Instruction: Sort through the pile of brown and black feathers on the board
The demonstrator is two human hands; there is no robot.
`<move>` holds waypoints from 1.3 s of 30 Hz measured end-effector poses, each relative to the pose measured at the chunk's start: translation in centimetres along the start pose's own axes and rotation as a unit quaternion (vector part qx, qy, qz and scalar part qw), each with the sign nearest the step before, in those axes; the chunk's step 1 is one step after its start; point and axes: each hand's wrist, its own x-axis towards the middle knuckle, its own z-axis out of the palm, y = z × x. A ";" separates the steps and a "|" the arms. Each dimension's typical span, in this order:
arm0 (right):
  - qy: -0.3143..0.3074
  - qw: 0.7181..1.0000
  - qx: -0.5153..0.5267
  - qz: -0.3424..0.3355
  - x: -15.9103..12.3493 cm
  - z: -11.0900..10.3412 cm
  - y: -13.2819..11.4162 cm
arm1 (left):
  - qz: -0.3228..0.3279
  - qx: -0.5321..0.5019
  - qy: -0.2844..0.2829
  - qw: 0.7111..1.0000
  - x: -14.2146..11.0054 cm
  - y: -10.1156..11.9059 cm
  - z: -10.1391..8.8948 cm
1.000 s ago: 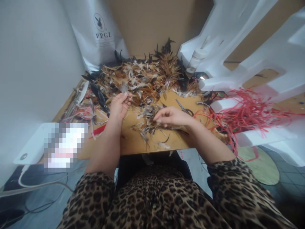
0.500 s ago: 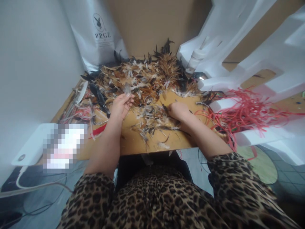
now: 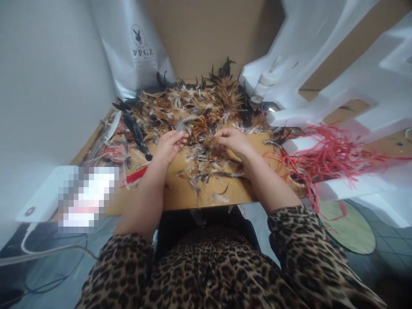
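My left hand (image 3: 170,146) is closed in a pinch on a small greyish feather (image 3: 182,125), held over the near edge of a large heap of brown and black feathers (image 3: 193,101). Facing it, my right hand (image 3: 234,140) pinches a brown feather (image 3: 215,145) that points toward the left hand. Loose small feathers (image 3: 206,165) lie scattered on the wooden table (image 3: 180,193) below both hands. A long black feather (image 3: 135,131) rests left of my left hand.
Red strips (image 3: 337,150) spill over white foam pieces (image 3: 304,143) at the right. A plastic bottle (image 3: 262,88) stands at the back right, and a silvery bag (image 3: 138,68) at the back left. A white power bank (image 3: 48,193) with a cable lies at the left beside a blurred-out bright patch.
My right hand has lifted from the loose feathers, moved up and left, and now holds a brown feather. My left hand has shifted slightly right, still pinching its feather.
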 end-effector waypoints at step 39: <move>-0.070 0.886 0.457 0.035 2.3 5.3 1.9 | -0.068 -0.068 0.031 0.995 0.1 -0.1 0.7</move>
